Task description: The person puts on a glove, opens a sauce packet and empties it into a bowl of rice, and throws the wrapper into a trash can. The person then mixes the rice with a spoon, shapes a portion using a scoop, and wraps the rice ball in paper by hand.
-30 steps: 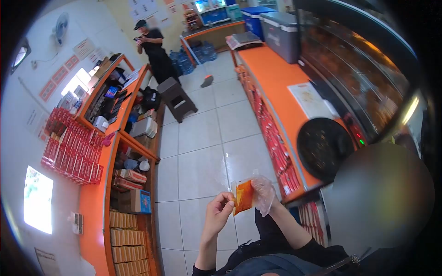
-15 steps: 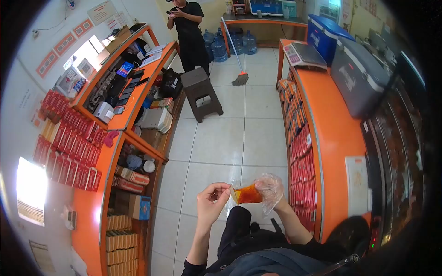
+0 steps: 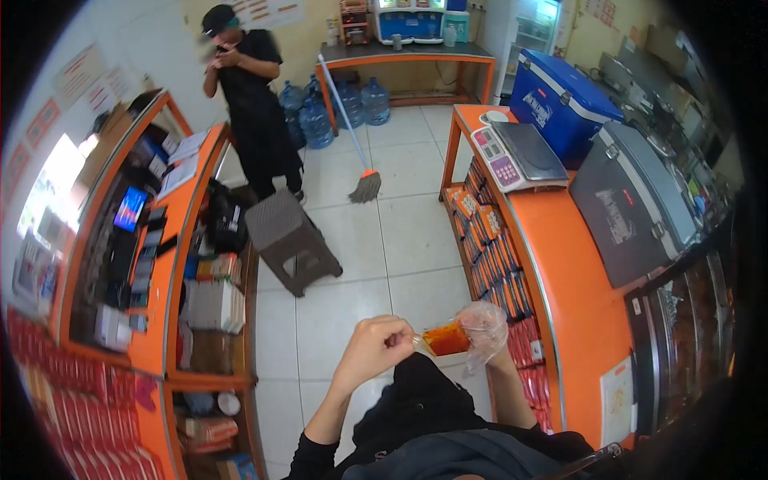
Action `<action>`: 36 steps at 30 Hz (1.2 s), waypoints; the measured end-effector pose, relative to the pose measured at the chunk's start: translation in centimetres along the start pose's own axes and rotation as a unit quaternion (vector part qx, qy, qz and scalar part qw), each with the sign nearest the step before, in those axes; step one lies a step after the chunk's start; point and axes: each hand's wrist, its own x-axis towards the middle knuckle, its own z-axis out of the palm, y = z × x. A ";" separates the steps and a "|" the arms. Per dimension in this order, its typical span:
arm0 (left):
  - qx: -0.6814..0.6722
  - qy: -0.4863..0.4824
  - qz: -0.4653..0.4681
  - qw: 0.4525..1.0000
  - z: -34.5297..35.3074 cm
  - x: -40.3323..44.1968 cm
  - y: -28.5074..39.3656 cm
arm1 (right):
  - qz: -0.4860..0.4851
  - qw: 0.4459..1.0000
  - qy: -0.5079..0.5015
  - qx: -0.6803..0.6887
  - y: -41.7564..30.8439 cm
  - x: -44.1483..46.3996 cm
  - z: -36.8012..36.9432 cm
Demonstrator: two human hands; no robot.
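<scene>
The small, flat, clear plastic bag of orange-red sauce (image 3: 450, 339) looks shiny, up in the air between the 2 hands, over the white tiled floor (image 3: 424, 232). The left hand (image 3: 372, 350) is nearly closed, pinching 1 end. The right hand (image 3: 490, 332), in thin clear plastic, holds the other; its finger gap is hard to tell. White writing on the blue plastic cooler (image 3: 560, 104) and gray plastic cooler (image 3: 628, 212), by the orange tabletop's (image 3: 560, 280) right edge, is too blurry to read.

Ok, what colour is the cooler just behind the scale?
The cooler is blue, lid included; it shows best in the current head view.
</scene>
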 end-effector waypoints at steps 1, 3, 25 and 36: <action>-0.033 -0.032 -0.004 0.999 -1.2 3.3 -1.4 | 0.028 0.996 0.023 0.081 1.6 3.0 0.5; -0.045 -0.054 -0.009 0.997 -2.9 9.9 -5.2 | 0.018 0.997 0.066 0.040 5.4 9.3 2.0; -0.055 0.030 0.013 0.998 -16.3 85.8 -27.3 | 0.235 0.693 -0.039 0.681 38.6 81.6 0.6; 0.015 -0.157 0.080 0.984 -14.6 127.1 -33.6 | 0.216 0.853 0.042 0.473 56.7 107.6 -9.8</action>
